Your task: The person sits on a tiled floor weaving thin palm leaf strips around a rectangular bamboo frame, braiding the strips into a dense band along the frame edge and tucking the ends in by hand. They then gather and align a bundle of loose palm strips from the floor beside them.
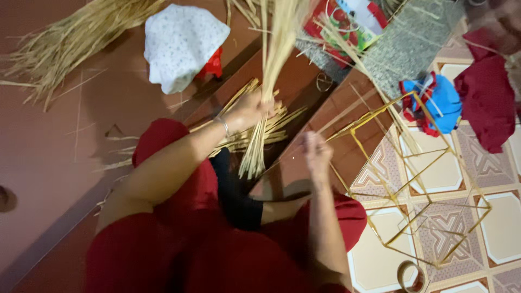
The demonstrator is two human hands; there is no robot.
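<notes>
Single view only, worn on the head, aimed steeply down past red-clothed knees onto the floor. Close in: left hand (251, 108) and right hand (316, 151) near mid-frame, forearms rising from the bottom edge. Tilted, so floor lines run diagonally. Plain reddish-brown floor (49, 163) at left, patterned cream-and-brown tiles (504, 228) at right. Soft with motion blur toward the top edge. No second view to share ground with.
</notes>
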